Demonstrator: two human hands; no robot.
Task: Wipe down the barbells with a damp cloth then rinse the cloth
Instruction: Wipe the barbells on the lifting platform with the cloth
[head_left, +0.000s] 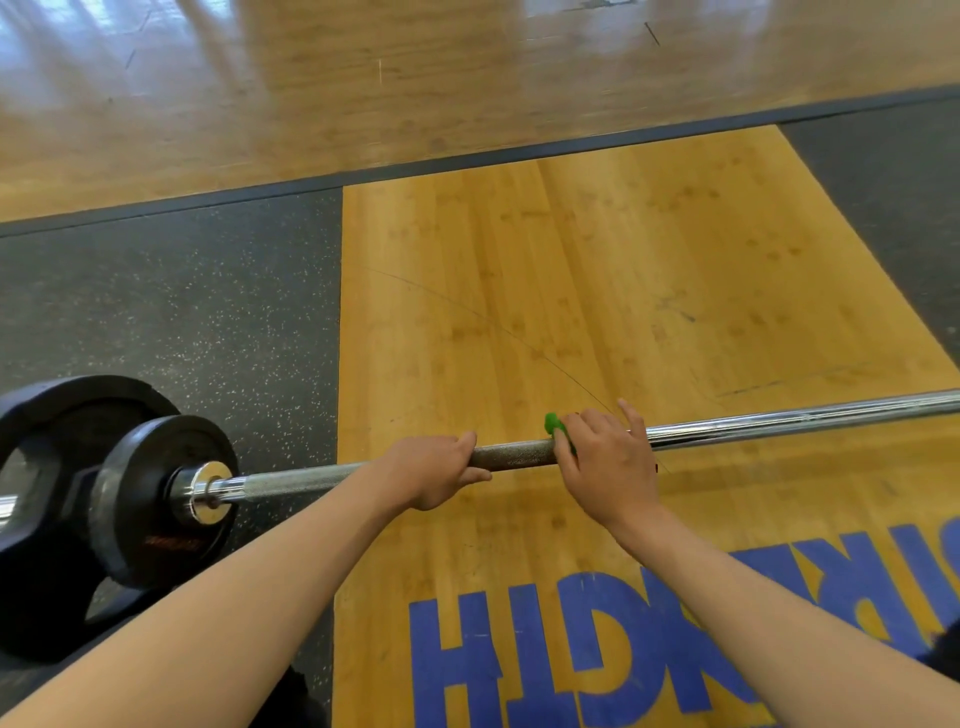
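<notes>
A steel barbell (779, 422) runs across the lower middle of the head view, from black weight plates (156, 493) at the left to the right edge. My left hand (434, 470) grips the knurled part of the bar with fingers curled round it. Just to its right, my right hand (610, 465) wraps a green cloth (555, 427) round the bar; only a small bit of the cloth shows at the hand's left side, the rest is hidden under the palm.
The bar lies over a wooden lifting platform (571, 291) with blue lettering (597, 654) near me. Black speckled rubber flooring (182, 301) flanks it on the left and right. Shiny wooden floor (415, 78) stretches beyond.
</notes>
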